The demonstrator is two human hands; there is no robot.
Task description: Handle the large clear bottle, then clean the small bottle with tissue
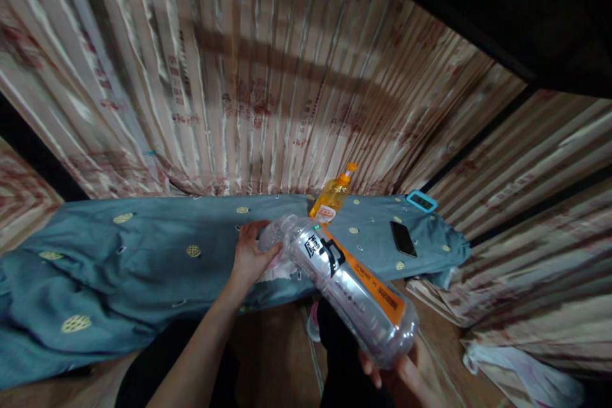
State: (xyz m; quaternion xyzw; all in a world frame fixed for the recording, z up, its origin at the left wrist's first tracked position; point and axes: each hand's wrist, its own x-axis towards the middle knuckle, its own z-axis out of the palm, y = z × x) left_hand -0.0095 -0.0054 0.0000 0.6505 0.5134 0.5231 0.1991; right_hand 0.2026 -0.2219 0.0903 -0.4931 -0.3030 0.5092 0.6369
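Note:
My right hand (pixel 399 373) is wrapped round the base of a large clear plastic bottle (pixel 351 296) with a silver and orange label. The bottle lies slanted, its neck pointing up and left towards my left hand. In my left hand (pixel 251 252) is a small clear plastic container (pixel 271 234), held close against the bottle's neck; whether the two touch I cannot tell. Below these fingers shows something whitish and crumpled (pixel 280 269), its kind unclear. Just behind the large bottle stands a pump bottle of orange liquid (pixel 329 199).
A teal cloth with yellow pineapple prints (pixel 157 248) covers the low surface before me. On its right lie a dark phone (pixel 403 239) and a blue-framed digital clock (pixel 421 201). Striped curtains (pixel 268 76) hang behind, and a white plastic bag (pixel 521 370) lies at lower right.

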